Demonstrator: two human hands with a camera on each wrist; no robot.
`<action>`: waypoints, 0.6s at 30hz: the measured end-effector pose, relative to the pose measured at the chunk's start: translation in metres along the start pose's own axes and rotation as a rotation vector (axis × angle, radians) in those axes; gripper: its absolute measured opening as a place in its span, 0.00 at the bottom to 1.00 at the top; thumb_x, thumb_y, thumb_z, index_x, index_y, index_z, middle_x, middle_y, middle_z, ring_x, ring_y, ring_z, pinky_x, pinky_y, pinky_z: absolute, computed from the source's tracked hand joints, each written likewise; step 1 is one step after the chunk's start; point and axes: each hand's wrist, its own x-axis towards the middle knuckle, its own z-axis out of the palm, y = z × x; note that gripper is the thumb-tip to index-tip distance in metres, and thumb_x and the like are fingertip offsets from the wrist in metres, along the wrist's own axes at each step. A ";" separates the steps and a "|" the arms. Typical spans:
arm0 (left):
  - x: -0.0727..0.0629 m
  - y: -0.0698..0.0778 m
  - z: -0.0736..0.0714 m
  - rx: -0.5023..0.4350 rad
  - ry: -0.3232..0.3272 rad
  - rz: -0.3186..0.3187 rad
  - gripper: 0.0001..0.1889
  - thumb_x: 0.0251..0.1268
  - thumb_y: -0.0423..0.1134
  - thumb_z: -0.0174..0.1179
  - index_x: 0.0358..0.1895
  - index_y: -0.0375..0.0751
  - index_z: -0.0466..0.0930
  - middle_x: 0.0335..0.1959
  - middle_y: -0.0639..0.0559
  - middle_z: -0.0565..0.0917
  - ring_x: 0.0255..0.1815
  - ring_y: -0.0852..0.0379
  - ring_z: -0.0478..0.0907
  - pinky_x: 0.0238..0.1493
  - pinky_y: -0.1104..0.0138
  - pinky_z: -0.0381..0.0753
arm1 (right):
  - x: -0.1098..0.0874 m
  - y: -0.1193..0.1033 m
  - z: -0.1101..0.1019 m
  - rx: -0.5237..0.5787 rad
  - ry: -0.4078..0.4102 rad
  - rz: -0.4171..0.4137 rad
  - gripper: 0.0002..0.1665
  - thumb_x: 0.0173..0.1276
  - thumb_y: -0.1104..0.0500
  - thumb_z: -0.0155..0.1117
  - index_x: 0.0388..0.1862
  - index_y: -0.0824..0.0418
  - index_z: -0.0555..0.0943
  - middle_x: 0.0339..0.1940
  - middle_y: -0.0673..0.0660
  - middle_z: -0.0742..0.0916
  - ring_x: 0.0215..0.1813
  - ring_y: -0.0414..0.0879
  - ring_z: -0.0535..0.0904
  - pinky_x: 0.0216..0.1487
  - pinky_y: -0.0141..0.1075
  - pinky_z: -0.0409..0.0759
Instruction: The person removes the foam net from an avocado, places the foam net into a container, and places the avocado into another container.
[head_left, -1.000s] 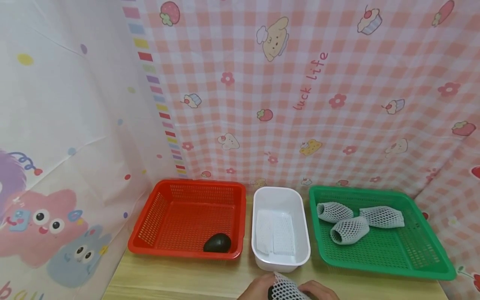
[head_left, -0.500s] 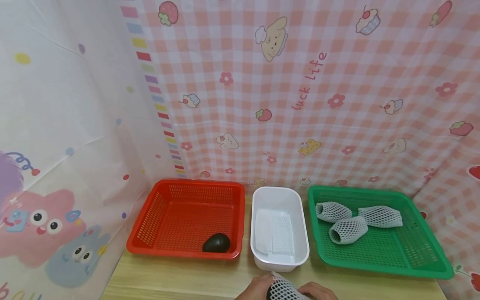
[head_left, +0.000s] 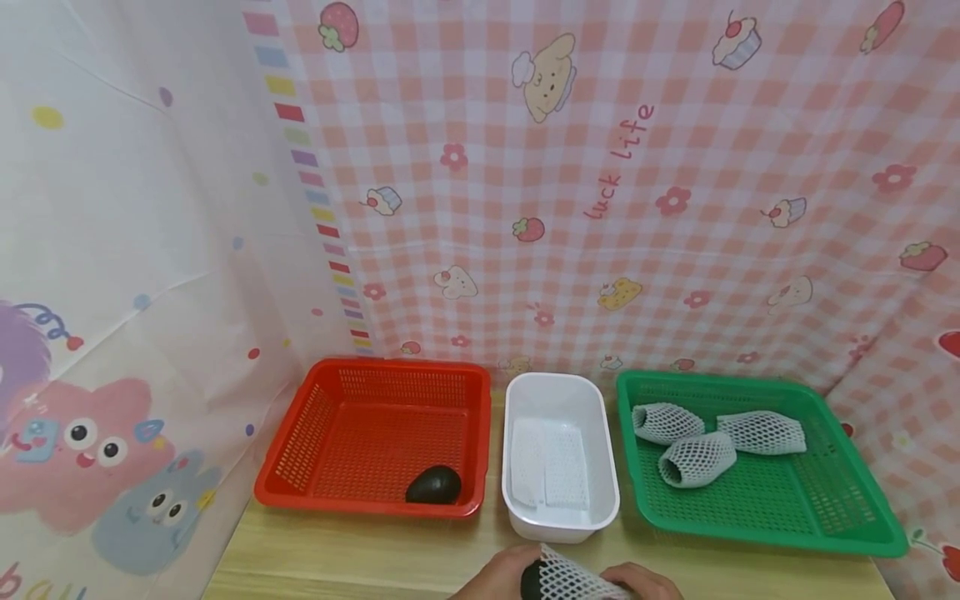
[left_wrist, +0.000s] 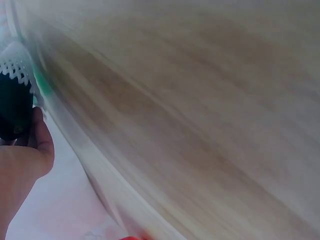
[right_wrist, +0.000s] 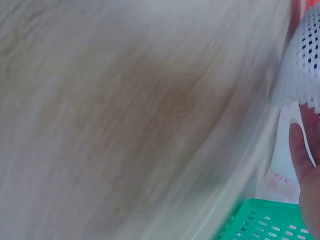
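At the bottom of the head view, my left hand (head_left: 495, 577) grips a dark green avocado (head_left: 531, 581) whose right part sits inside a white foam net sleeve (head_left: 573, 577). In the left wrist view the bare end of the avocado (left_wrist: 15, 107) rests in the fingers, with the net's toothed rim around its other part. My right hand (head_left: 643, 581) holds the sleeve at its right side. The right wrist view catches the right hand (right_wrist: 307, 150) at the sleeve's open edge (right_wrist: 302, 90); some of its fingers are hidden behind the mesh.
A red basket (head_left: 372, 507) at left contains another avocado (head_left: 435, 485), unwrapped. The white tub (head_left: 561, 527) in the middle has white net sleeves lying flat (head_left: 551, 467). On the right, a green basket (head_left: 757, 533) holds three net-wrapped pieces (head_left: 699, 460). The wooden table (head_left: 360, 554) lies beneath.
The left hand and avocado have shifted slightly left, and more of the dark avocado shows outside the sleeve. The right hand has moved slightly right. Baskets and tub stay put.
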 end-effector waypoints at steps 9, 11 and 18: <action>-0.010 -0.004 -0.009 0.099 0.065 -0.033 0.33 0.53 0.45 0.81 0.63 0.45 0.81 0.59 0.60 0.81 0.58 0.65 0.74 0.64 0.63 0.75 | -0.002 -0.005 -0.005 -0.043 -0.005 0.062 0.18 0.63 0.55 0.79 0.49 0.57 0.83 0.44 0.40 0.86 0.43 0.30 0.81 0.36 0.33 0.82; -0.013 0.000 -0.011 0.077 0.082 -0.076 0.33 0.51 0.45 0.81 0.63 0.47 0.81 0.59 0.60 0.81 0.58 0.64 0.74 0.64 0.61 0.75 | -0.004 -0.005 -0.005 -0.047 0.008 0.071 0.18 0.64 0.56 0.79 0.49 0.57 0.83 0.44 0.40 0.86 0.43 0.30 0.81 0.36 0.33 0.82; -0.019 0.011 -0.018 -0.078 0.116 -0.248 0.32 0.48 0.48 0.82 0.61 0.62 0.82 0.56 0.65 0.80 0.57 0.57 0.74 0.66 0.49 0.74 | -0.007 -0.004 -0.003 -0.080 0.066 0.046 0.20 0.61 0.58 0.81 0.49 0.57 0.83 0.43 0.38 0.85 0.42 0.30 0.81 0.36 0.30 0.82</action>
